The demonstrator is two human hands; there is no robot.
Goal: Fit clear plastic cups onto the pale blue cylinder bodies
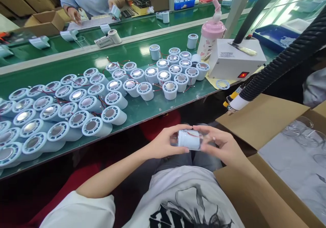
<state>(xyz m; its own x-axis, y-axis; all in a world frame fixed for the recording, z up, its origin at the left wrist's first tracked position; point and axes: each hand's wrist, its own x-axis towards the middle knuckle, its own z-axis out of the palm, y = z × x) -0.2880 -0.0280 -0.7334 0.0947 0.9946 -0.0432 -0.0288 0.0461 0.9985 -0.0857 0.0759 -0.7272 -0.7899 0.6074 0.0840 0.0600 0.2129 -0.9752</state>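
My left hand (pixel 168 141) and my right hand (pixel 219 143) hold a light blue cylinder (pixel 188 139) between them above my lap. The cylinder lies sideways, with what looks like a clear cover around it and a thin red wire along its top. My left fingers wrap its left end; my right fingers, slightly blurred, grip the right end. On the green table (pixel 142 111) stand several light blue cylinders (pixel 114 115) with round metallic discs on top and thin red and black wires among them.
At right, an open cardboard box (pixel 257 119) holds clear round covers (pixel 303 136). A white machine (pixel 235 60) with a lit red switch, a pink-lidded bottle (pixel 212 34) and a black ribbed hose (pixel 282 58) are nearby. Across the table, a person in blue (pixel 89 0) handles parts.
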